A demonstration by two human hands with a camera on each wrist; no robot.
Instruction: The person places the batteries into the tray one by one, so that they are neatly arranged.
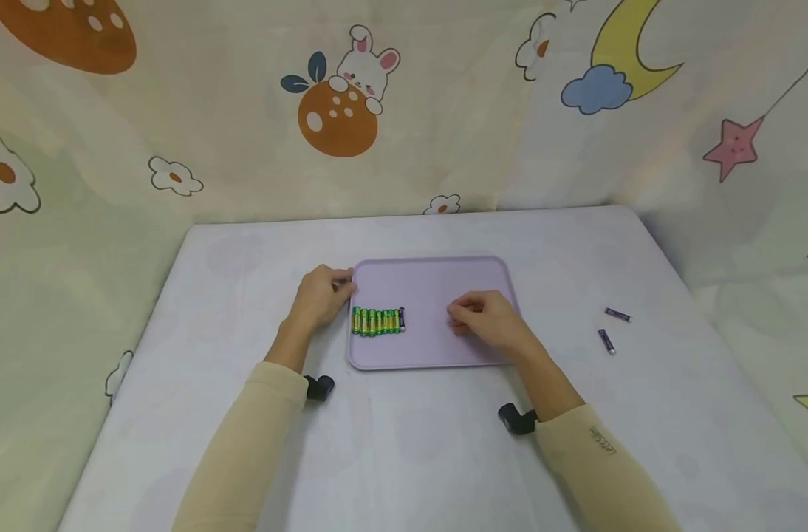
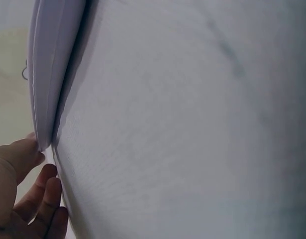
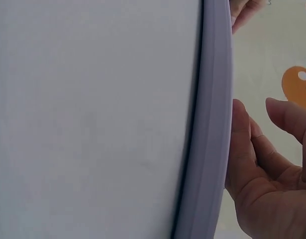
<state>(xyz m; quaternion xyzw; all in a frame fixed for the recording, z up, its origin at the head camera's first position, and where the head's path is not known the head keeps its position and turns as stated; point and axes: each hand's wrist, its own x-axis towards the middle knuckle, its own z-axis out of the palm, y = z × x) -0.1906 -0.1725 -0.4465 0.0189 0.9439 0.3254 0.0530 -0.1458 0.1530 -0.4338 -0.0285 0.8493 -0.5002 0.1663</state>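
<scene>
A lavender tray (image 1: pixel 430 275) lies on the table. Along its left side, several green-and-yellow batteries (image 1: pixel 375 322) stand side by side in a row, with one dark purple battery (image 1: pixel 402 319) at the right end. My left hand (image 1: pixel 319 297) touches the tray's left rim with thumb and fingertips. In the left wrist view, the left hand (image 2: pixel 31 194) has its thumb at the tray's edge and its other fingers loosely bent. My right hand (image 1: pixel 487 319) hovers over the tray's right half. In the right wrist view, the right hand (image 3: pixel 267 174) holds nothing, its thumb apart from the fingers.
Two more dark purple batteries, an upper one (image 1: pixel 618 315) and a lower one (image 1: pixel 606 341), lie loose on the white table (image 1: pixel 417 443) right of the tray. A patterned cloth wall (image 1: pixel 444 111) rises behind the table's far edge.
</scene>
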